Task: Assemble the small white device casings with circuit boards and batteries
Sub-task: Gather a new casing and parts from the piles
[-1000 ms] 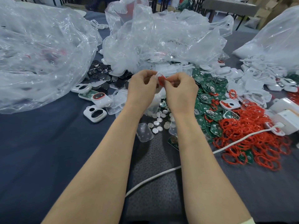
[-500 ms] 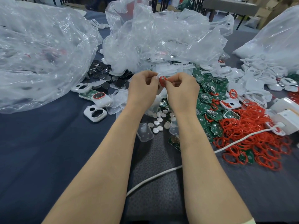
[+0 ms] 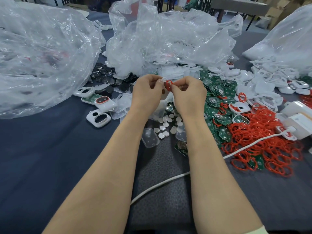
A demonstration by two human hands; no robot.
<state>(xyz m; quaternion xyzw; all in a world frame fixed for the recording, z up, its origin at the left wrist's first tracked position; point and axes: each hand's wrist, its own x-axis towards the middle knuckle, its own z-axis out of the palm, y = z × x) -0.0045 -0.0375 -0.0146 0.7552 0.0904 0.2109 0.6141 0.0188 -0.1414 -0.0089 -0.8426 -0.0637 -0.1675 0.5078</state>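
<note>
My left hand (image 3: 148,95) and my right hand (image 3: 189,97) meet above the table's middle. Between their fingertips sits a small white casing (image 3: 163,80) with a red rubber ring (image 3: 168,85) against it. The left hand grips the casing and the right hand pinches the ring; most of the casing is hidden by fingers. Green circuit boards (image 3: 217,98) lie in a heap to the right, with a pile of red rings (image 3: 263,137) beyond them. Small white round discs (image 3: 166,125) lie under my hands. Black round cells (image 3: 104,75) lie at the back left.
Large clear plastic bags (image 3: 42,53) crowd the left, back and right. Loose white casings (image 3: 98,118) and one with a red ring fitted (image 3: 104,103) lie left of my hands; more casings (image 3: 263,76) pile at the right. A white cable (image 3: 160,184) runs to white chargers (image 3: 298,122).
My hands stay together in the same place. The red ring has shifted slightly between my fingertips against the casing.
</note>
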